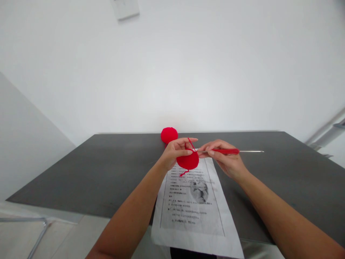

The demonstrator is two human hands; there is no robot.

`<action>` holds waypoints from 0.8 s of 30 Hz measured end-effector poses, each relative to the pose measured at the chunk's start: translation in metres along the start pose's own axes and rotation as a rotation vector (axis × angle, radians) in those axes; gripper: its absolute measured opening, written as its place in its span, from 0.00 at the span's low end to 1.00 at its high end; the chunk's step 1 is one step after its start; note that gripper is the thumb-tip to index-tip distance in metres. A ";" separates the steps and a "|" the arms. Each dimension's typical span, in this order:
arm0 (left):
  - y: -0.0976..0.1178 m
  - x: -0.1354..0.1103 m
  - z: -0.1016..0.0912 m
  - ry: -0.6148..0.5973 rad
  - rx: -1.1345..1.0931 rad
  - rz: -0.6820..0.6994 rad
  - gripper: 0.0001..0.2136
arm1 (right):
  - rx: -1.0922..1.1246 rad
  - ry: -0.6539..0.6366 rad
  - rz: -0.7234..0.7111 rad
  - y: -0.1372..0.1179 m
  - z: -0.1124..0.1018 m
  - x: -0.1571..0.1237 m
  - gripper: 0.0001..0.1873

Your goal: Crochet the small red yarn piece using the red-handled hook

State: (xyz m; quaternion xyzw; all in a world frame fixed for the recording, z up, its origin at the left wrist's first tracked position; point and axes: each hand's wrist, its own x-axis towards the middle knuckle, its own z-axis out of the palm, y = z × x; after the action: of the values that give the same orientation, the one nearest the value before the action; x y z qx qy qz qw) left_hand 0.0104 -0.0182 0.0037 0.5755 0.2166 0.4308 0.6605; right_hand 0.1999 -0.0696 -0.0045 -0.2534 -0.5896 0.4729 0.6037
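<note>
Surface: dark grey table (81, 172) against a white wall, with 1 printed sheet (194, 212) hanging over its near edge.
Left hand (175, 153): pinched shut on the round red crochet piece (188, 162), held just above the sheet's far end.
Right hand (226, 162): closed around the hook (229, 151), just right of the piece.
Hook axis: level, left to right, tip at the piece's upper edge.
Yarn ball (169, 135): on the table just behind the left hand.

One counter (81, 169) carries one printed sheet (194, 212) and one red yarn ball (169, 134) at twelve o'clock, with one red crocheted disc (188, 162) and one crochet hook (229, 151).
</note>
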 end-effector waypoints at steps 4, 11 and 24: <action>0.000 0.001 0.003 -0.006 -0.004 0.015 0.21 | -0.120 0.036 -0.074 0.005 0.001 0.000 0.04; -0.001 0.000 0.008 0.039 0.027 0.028 0.22 | -0.331 0.115 -0.153 0.008 0.011 -0.002 0.04; -0.012 0.000 0.017 0.048 -0.301 -0.097 0.23 | -0.190 0.107 -0.206 0.017 0.008 -0.003 0.05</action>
State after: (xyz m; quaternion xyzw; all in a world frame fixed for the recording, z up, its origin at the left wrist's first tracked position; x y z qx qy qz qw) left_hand 0.0282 -0.0275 -0.0034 0.4484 0.1927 0.4396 0.7540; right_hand 0.1883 -0.0672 -0.0196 -0.2723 -0.6216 0.3364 0.6529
